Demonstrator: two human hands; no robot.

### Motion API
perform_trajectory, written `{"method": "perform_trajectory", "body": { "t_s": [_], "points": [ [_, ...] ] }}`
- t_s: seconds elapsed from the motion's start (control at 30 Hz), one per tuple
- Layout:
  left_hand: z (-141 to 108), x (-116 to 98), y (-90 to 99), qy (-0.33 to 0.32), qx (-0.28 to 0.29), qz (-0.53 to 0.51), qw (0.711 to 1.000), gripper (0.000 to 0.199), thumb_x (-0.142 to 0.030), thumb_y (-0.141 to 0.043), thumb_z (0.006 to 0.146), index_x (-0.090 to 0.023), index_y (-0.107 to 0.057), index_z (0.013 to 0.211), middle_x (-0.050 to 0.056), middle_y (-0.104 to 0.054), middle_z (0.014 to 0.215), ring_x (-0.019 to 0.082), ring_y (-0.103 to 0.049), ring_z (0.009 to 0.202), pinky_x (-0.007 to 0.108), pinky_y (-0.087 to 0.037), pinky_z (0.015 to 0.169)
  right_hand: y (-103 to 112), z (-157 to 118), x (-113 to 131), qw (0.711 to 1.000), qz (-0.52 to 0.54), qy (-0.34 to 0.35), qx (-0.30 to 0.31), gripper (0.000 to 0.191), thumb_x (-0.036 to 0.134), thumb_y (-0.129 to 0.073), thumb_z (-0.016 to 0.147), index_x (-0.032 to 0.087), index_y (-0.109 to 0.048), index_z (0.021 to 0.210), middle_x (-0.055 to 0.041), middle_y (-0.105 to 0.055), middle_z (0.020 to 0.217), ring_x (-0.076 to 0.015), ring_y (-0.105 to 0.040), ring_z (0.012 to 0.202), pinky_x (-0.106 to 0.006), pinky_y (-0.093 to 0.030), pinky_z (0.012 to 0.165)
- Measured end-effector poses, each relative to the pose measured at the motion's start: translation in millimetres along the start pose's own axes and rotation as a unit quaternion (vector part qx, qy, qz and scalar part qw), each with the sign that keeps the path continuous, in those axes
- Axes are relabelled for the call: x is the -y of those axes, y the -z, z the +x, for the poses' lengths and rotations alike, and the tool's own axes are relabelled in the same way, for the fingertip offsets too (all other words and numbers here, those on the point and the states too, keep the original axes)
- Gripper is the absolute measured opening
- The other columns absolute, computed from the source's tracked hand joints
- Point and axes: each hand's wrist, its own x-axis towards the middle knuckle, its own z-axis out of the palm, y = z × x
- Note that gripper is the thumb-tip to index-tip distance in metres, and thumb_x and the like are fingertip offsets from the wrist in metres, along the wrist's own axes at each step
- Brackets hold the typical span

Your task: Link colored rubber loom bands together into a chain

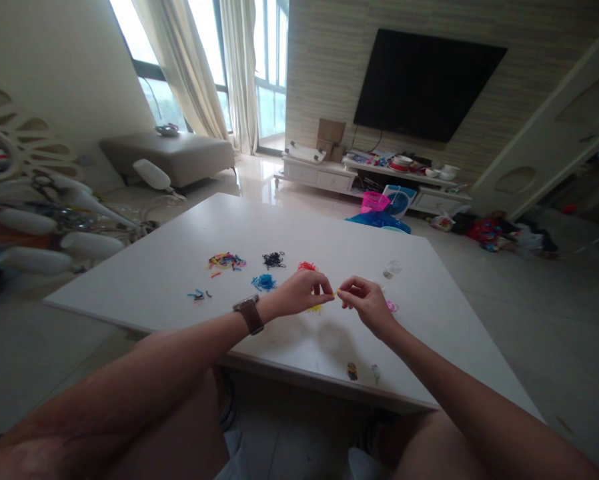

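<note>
A small yellow piece (336, 292) is pinched between my two hands above the white table (179, 230). My left hand (309, 292), with a watch on its wrist, has thumb and fingertips closed on one end. My right hand (364, 300) grips the other end the same way. Under and beside my left hand lie yellow pieces (315, 309) and a red pile (307, 266), both partly hidden. Further left are a blue pile (264, 283), a black pile (273, 259) and a multicoloured pile (227, 261). Pink pieces (391, 306) show beside my right hand.
A small clear container (392, 269) stands on the right of the table. Near the front edge lie a small yellow figure (352, 371) and a clear item (376, 373). A few loose pieces (198, 295) are at the left. Beyond the table is a pink basket (374, 201).
</note>
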Motion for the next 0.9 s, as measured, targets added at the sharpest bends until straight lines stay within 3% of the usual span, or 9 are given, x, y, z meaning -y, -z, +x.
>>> {"method": "perform_trajectory", "body": {
  "t_s": [0.43,0.9],
  "points": [
    [1.4,-5.2,0.2,0.039,-0.010,-0.036,0.999,0.013,-0.027,-0.071,0.082,-0.014,-0.072,0.078,0.002,-0.067,0.066,0.011,-0.058,0.062,0.021,-0.044,0.059,1.7,0.0,-3.2,1.000,0.004,-0.002,-0.016,0.008,0.022,-0.070,0.073,0.018,-0.063,0.073,0.0033,-0.060,0.057,-0.0116,-0.055,0.055,-0.025,-0.039,0.053],
    [2.1,-3.7,-2.5,0.050,-0.042,-0.048,0.997,0.021,-0.033,-0.071,0.082,-0.013,-0.073,0.077,0.002,-0.066,0.063,0.010,-0.056,0.058,0.020,-0.041,0.056,-2.8,-0.2,-4.9,0.989,0.127,-0.081,0.003,0.013,0.027,-0.075,0.071,0.017,-0.068,0.077,0.0031,-0.060,0.058,-0.0110,-0.053,0.054,-0.026,-0.039,0.056]
  ]
}}
